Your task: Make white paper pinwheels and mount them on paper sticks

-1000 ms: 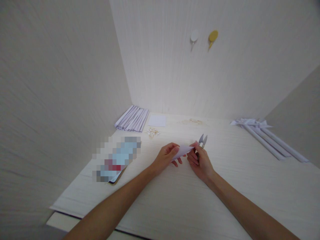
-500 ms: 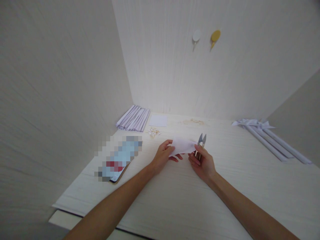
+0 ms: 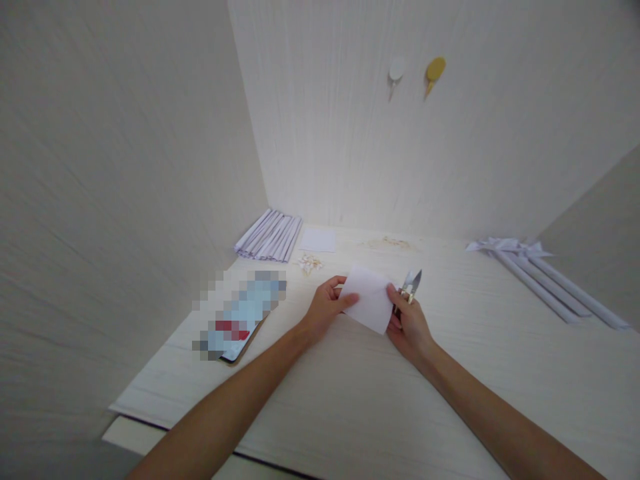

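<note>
Since a second ago the paper sheet (image 3: 369, 305) has gone from a narrow folded wedge to a broad open face turned toward you, and your right hand (image 3: 410, 325) has tilted the thread snips (image 3: 411, 285) further to the right.

Your left hand (image 3: 326, 309) pinches the sheet's left edge, thumb on the near face and fingers (image 3: 336, 284) curled behind it. Your right hand grips the sheet's right edge with the thumb on top, and the same hand has the snips clamped in its palm, their blades sticking up and away just past the sheet's far right corner, slightly parted. The sheet hangs just above the bench (image 3: 450, 400), at its middle, between both hands.

No containers show. Loose on the bench: a stack of folded paper strips (image 3: 270, 235) at the far left by the wall corner, a small white square (image 3: 317, 240) beside it, a little heap of pale scraps (image 3: 309, 263) just near of that, and a blurred flat object (image 3: 239, 315) to the left of your left hand. Long rolled paper tubes (image 3: 545, 280) lie far right. Two hooks (image 3: 415, 70) sit on the far wall.

Walls close in on the left, far and right sides. Bare bench runs near you beneath your forearms, to the near edge, and to the right of your right hand toward the tubes.
</note>
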The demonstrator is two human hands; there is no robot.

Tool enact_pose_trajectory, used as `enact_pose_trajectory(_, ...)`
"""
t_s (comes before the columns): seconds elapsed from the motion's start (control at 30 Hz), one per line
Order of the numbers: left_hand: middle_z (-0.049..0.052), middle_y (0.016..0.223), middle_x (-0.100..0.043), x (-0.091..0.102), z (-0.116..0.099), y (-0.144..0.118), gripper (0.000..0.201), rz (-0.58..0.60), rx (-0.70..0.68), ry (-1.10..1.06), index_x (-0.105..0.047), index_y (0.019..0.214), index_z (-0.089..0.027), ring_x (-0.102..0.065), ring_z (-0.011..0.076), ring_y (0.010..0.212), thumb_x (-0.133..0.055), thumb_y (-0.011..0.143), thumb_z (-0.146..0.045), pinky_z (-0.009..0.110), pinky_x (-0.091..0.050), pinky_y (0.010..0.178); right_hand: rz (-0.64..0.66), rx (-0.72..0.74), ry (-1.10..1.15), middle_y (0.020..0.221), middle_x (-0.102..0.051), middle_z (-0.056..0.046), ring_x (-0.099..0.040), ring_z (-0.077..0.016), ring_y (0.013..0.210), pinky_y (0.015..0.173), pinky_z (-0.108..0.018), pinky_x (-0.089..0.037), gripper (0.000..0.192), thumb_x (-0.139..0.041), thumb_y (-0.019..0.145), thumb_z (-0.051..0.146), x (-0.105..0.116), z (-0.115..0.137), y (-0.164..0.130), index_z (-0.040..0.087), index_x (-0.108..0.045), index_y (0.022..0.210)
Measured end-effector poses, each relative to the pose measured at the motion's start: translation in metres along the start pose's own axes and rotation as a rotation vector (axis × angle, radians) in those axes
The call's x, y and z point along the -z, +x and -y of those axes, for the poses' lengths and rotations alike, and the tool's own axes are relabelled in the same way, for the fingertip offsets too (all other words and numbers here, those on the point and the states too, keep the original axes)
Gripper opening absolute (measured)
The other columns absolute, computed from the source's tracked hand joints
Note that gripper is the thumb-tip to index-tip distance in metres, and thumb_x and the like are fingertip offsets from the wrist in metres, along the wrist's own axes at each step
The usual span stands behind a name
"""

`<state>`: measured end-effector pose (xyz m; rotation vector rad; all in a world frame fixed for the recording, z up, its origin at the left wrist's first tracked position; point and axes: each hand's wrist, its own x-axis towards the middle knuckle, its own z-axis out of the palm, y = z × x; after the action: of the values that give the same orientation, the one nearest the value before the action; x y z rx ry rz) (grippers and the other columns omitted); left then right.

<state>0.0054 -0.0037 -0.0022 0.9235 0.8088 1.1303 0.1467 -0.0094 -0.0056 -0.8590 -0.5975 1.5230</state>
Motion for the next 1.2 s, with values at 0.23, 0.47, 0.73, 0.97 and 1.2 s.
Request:
enact_pose_trajectory(0.23, 0.001, 0.065, -0.065, 0.0006, -0.0013, -0.0011, 0.041, 0.014, -0.005, -0.011, -0.051, 0.085, -0.015, -0.059, 0.0129, 0.054, -0.072, 0.051, -0.027, 0.025, -0.046, 0.055, -0.017, -0.01, 0.002, 0.025, -0.031, 0.012, -0.018, 0.0007, 0.021, 0.022, -0.011, -0.013, 0.035, -0.074, 0.052, 0.031, 0.0001, -0.0006, 0.0, 0.016, -0.042, 0.049)
enact_pose_trajectory(0.47, 0.002, 0.07, -0.065, 0.0013, -0.0017, -0.0018, 0.044, -0.019, -0.029, 0.016, -0.051, 0.087, -0.015, -0.06, 0.0134, 0.058, -0.073, 0.05, -0.024, 0.026, -0.046, 0.058, 0.037, 0.025, -0.036, 0.029, -0.032, 0.011, -0.018, 0.0012, 0.024, 0.022, -0.011, -0.013, 0.031, -0.072, 0.056, 0.029, -0.0019, -0.0002, -0.0011, 0.015, -0.044, 0.049)
enact_pose_trajectory(0.73, 0.002, 0.074, -0.064, 0.0008, -0.0013, -0.0024, 0.04, -0.02, -0.048, -0.023, -0.051, 0.087, -0.014, -0.059, 0.0117, 0.062, -0.071, 0.053, -0.017, 0.024, -0.046, 0.06, 0.027, 0.03, -0.038, 0.032, -0.034, 0.011, -0.018, 0.002, 0.025, 0.022, -0.011, -0.013, 0.031, -0.073, 0.053, 0.028, -0.0039, 0.0009, -0.0017, 0.014, -0.045, 0.049)
enact_pose_trajectory(0.97, 0.0, 0.069, -0.064, 0.0002, -0.0036, -0.0023, 0.04, -0.029, -0.018, -0.077, -0.052, 0.083, -0.014, -0.058, 0.0108, 0.06, -0.073, 0.05, -0.016, 0.023, -0.044, 0.061, 0.039, 0.026, -0.034, 0.033, -0.035, 0.011, -0.02, 0.0019, 0.025, 0.023, -0.01, -0.015, 0.031, -0.073, 0.052, 0.029, -0.0026, 0.0008, -0.0015, 0.014, -0.046, 0.05)
enact_pose_trajectory(1.2, 0.0, 0.066, -0.065, 0.0002, -0.0057, -0.0021, 0.042, 0.001, 0.032, -0.127, -0.052, 0.081, -0.014, -0.057, 0.0099, 0.057, -0.075, 0.046, -0.017, 0.022, -0.043, 0.058, 0.031, -0.001, -0.031, 0.03, -0.032, 0.011, -0.019, 0.0009, 0.025, 0.023, -0.01, -0.015, 0.031, -0.072, 0.054, 0.03, -0.0004, 0.0004, -0.0012, 0.016, -0.046, 0.051)
